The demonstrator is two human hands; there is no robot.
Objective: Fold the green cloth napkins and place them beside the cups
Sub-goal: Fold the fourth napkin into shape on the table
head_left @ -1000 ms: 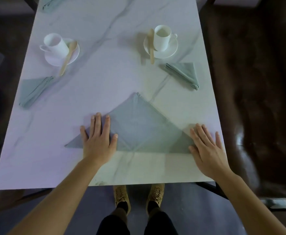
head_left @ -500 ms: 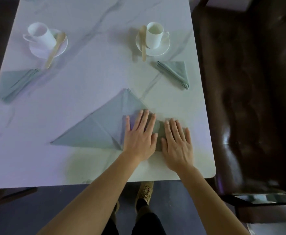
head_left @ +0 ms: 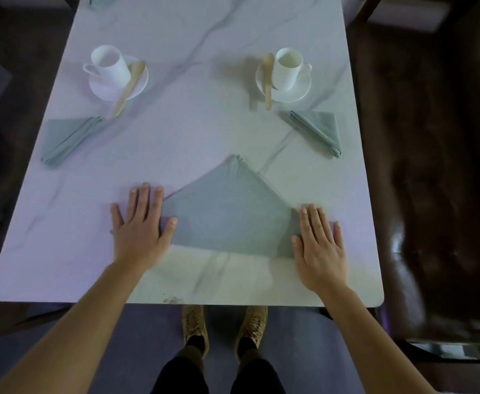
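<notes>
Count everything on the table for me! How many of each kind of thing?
Cups: 2
Saucers: 2
Spoons: 2
Napkins: 3, plus a green bit cut off at the top edge, maybe a fourth
Total: 9 for sure
</notes>
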